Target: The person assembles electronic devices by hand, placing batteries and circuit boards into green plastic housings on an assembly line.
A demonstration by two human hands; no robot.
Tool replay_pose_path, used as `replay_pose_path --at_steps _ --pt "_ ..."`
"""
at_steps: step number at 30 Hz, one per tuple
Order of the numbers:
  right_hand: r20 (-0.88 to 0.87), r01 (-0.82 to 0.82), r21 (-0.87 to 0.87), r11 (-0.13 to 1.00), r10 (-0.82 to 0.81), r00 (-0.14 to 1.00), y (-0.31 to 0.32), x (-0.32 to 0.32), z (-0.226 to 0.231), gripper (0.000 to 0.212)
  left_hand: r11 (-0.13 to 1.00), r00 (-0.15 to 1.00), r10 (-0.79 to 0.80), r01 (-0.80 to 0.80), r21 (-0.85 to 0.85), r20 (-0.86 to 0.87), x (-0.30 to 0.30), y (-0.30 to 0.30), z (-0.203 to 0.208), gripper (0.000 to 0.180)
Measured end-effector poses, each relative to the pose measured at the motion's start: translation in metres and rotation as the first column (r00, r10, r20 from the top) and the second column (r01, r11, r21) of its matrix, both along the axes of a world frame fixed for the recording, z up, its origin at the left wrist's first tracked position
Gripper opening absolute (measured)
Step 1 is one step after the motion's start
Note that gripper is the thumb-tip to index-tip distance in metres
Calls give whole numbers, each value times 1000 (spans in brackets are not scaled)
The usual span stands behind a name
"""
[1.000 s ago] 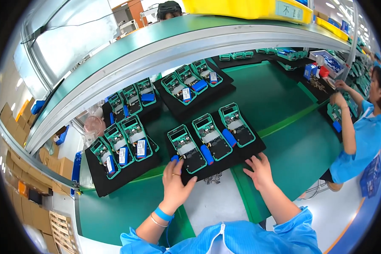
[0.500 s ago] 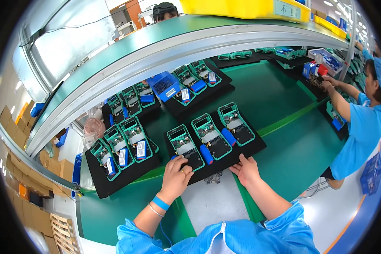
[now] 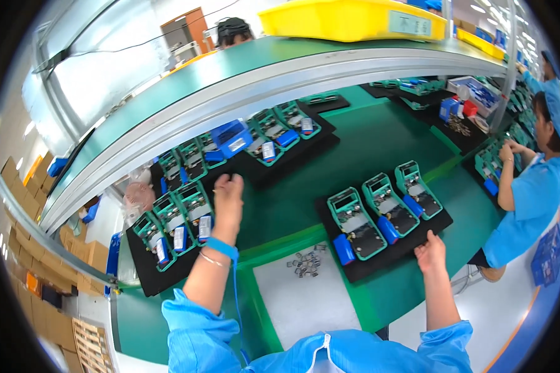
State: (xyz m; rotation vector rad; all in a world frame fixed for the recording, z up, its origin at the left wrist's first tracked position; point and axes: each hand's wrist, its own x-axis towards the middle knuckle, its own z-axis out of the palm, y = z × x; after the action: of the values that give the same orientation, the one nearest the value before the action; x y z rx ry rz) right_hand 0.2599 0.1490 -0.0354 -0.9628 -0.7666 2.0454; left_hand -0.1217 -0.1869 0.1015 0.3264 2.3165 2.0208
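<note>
On the green workbench point(image 3: 149, 323), a white mat point(image 3: 305, 308) is lying nearest. At one o'clock, the right hand point(image 3: 432, 253) is touching a black board point(image 3: 404, 248) bearing three device housings point(image 3: 354, 225); its grip I cannot tell. At eleven, the left hand point(image 3: 229, 199) is hovering, loosely spread. Beyond, a co-worker point(image 3: 529, 202) is working at two; a yellow bin point(image 3: 330, 22) is topping the shelf point(image 3: 186, 78).
</note>
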Motion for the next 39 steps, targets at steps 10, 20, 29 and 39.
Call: replay_pose_path --at_steps 10,20,29,39 --pt "94 572 254 780 -608 788 34 17 -59 20 845 922 -274 96 526 273 -296 -65 -63 76" --pt "203 691 624 365 -930 308 56 -13 -50 43 835 858 -348 100 541 379 -322 -30 -99 35" --pt "496 -611 784 108 -700 513 -81 -80 -10 40 837 868 -319 70 543 379 -244 -82 -118 48" --pt "636 -642 728 239 -587 502 -65 -48 -26 51 859 855 -413 251 446 314 10 -109 -107 37"
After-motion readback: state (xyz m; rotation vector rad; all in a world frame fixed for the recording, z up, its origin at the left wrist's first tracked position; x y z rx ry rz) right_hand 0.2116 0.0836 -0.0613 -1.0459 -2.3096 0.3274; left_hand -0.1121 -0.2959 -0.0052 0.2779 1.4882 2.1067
